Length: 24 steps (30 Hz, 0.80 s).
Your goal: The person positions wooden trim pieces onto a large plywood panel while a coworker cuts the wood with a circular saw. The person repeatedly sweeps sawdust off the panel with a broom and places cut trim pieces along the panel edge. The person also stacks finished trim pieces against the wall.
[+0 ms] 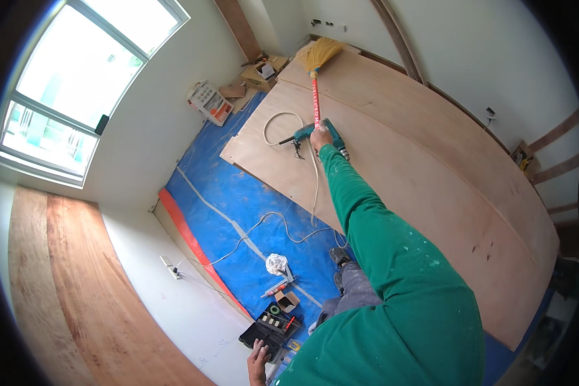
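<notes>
Sweeping looks to me like the step in hand: the right hand (321, 136), at the end of a long green sleeve (392, 235), is wrapped around the handle of a straw broom (314, 83) at the top centre of the frame. The broom's yellow bristles (321, 55) point away from the person, over the far end of a large wooden board (424, 193). A teal power drill (336, 136) lies on that board just beside the gripping hand, with its pale cord (317, 183) looping off toward the lower centre. As I judge it, the next stroke calls for a firm hold and a path that misses the drill and cord; whether the knuckles touch the drill, I cannot tell. The left hand (257, 365), at the bottom of the frame, has its fingers loosely unfolded by a black case (257, 334), with nothing visible in them; contact with the lid is unclear. That case lies open and holds a green roll (275, 309), some pale blocks and a thin red stick (291, 322). Just above it a small cardboard box (294, 298) gapes, its inside too dark to read. Toward the upper left, near the board's far corner, sit more cardboard boxes (257, 82) with odds and ends about them, and a white-and-orange package (210, 103) whose contents are hidden.
</notes>
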Tool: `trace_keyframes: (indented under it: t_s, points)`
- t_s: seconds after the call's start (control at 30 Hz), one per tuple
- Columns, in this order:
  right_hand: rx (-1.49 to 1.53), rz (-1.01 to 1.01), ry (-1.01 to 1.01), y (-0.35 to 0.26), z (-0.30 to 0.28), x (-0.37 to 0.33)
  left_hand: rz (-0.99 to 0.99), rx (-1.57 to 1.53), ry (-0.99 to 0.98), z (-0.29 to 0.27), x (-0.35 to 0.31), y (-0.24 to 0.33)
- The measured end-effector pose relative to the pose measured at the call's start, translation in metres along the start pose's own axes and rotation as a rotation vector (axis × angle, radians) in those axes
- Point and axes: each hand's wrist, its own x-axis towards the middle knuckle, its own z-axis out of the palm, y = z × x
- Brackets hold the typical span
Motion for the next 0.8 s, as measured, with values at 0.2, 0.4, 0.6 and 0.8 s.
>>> trace_keyframes:
  t_s: [0.2,0.4,0.6,0.8]
  points:
    - [-0.088,-0.030,-0.117,-0.040,0.027,0.017,0.031,-0.066,0.007,0.013,0.015,0.035]
    - [-0.170,-0.193,-0.047,-0.075,0.038,0.026,0.053,-0.045,-0.053,0.002,0.036,0.048]
    - [-0.096,-0.240,0.002,-0.019,-0.026,-0.047,0.074,0.107,-0.355,-0.019,0.114,0.072]
    - [0.433,-0.426,0.413,0.095,-0.241,-0.185,-0.148,0.412,-0.609,-0.003,0.201,0.099]
